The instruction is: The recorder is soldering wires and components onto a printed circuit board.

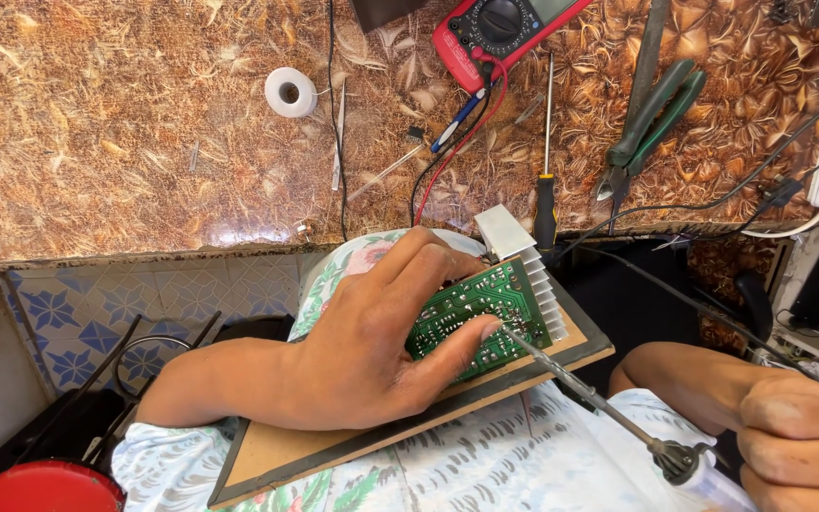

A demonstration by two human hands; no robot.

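Pictured from above: left hand (372, 346) spread flat and open over a green circuit board (485, 313), fingers fanned across its near-left half, thumb pressed along the near edge, pinning rather than gripping. Board resting on a brown wooden lap board (334, 446), a finned aluminium heat sink (540, 289) fixed along its far-right side. Long axis of the circuit board running from near left to far right. Right hand (798, 446) closed around the handle of a soldering iron (599, 398), at the near right, well apart from the board. Iron's shaft slanting up and leftward, tip meeting the solder side just beside the left thumb tip. Board lying left and slightly farther off from the right hand; left hand plainly the nearer one. On the patterned bench beyond: red multimeter (495, 24), green-handled pliers (651, 118), black-handled screwdriver (545, 204), white solder reel (290, 92).
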